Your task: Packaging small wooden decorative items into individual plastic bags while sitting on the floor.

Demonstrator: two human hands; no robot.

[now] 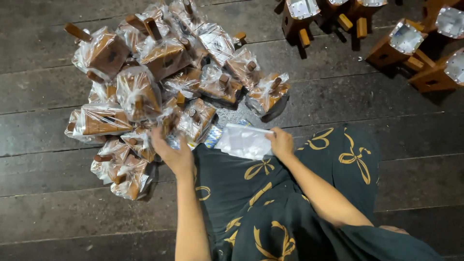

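A heap of brown wooden pieces wrapped in clear plastic bags lies on the dark plank floor in front of me. My left hand reaches into the near edge of the heap, its fingers on a wrapped piece. My right hand grips the right edge of a stack of empty clear plastic bags that rests on my lap. My lap is covered by dark cloth with yellow patterns.
Several unwrapped wooden pieces with shiny metal tops stand at the upper right. A small printed blue and yellow sheet peeks out between the heap and the bags. Dark floor planks stretch to the left and lower left.
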